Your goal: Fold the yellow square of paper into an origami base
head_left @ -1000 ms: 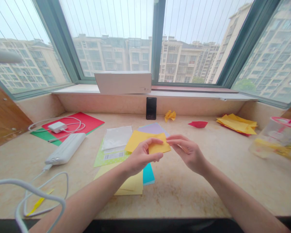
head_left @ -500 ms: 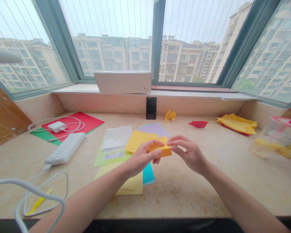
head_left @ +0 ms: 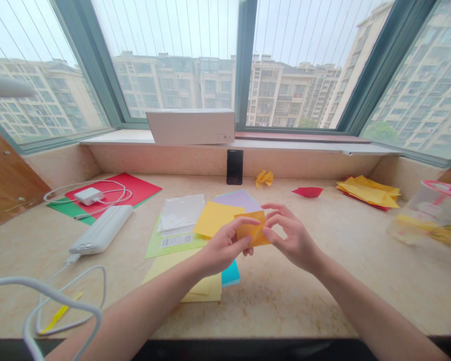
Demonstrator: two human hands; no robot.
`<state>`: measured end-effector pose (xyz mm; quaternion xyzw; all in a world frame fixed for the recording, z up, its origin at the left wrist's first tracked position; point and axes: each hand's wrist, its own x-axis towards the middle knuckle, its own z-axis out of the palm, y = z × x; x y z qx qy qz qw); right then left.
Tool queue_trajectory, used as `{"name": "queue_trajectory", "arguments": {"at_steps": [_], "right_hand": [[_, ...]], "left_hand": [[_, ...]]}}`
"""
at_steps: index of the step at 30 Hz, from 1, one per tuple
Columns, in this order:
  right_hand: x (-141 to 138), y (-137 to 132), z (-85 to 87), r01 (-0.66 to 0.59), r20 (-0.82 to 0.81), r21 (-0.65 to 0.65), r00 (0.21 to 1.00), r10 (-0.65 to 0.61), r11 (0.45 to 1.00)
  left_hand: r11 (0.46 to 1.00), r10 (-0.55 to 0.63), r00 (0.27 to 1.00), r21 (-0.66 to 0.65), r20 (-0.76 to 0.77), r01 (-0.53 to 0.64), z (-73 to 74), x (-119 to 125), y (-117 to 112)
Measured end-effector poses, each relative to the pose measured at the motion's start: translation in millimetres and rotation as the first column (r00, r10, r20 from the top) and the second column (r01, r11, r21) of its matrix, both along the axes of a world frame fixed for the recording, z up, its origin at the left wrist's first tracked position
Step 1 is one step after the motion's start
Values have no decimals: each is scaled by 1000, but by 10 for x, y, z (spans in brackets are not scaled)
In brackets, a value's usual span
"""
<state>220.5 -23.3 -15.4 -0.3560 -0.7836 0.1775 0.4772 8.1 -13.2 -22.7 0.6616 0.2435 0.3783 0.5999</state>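
Note:
A small piece of folded orange paper (head_left: 256, 231) is held up between both hands above the counter. My left hand (head_left: 229, 243) grips its left side, thumb in front and fingers behind. At its right edge, the thumb and fingertips of my right hand (head_left: 291, 235) pinch the paper. Just behind my left hand lie a yellow-orange sheet (head_left: 218, 218) and a lilac sheet (head_left: 240, 199). Pale yellow sheets (head_left: 201, 288) and a bright blue paper stack (head_left: 231, 274) rest beneath my left wrist, partly covered by it.
A dark phone (head_left: 234, 167) leans on the back ledge, near a folded orange paper piece (head_left: 264, 178). Rightward are a red folded paper (head_left: 307, 192), a yellow paper pile (head_left: 368, 191) and a plastic cup (head_left: 424, 215). A white power bank (head_left: 101, 230) with cables lies left.
The orange paper has been turned so its broad face shows toward me, where its folded edge showed before. My right fingers have shifted slightly and now pinch its right edge.

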Motion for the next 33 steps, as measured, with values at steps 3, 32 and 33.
{"name": "queue_trajectory", "arguments": {"at_steps": [3,32,33], "right_hand": [[-22,14,-21,36,-33,-61,999,-38,998],[-34,71,-86,32,-432,-165,896,-101,986],[-33,70,-84,34,-434,-166,895,-105,985]], "left_hand": [[999,28,999,30,-17,-28,-14,13,-17],[968,249,969,35,-9,-248,-26,75,-52],[968,251,968,19,9,-251,-29,80,-44]]}}
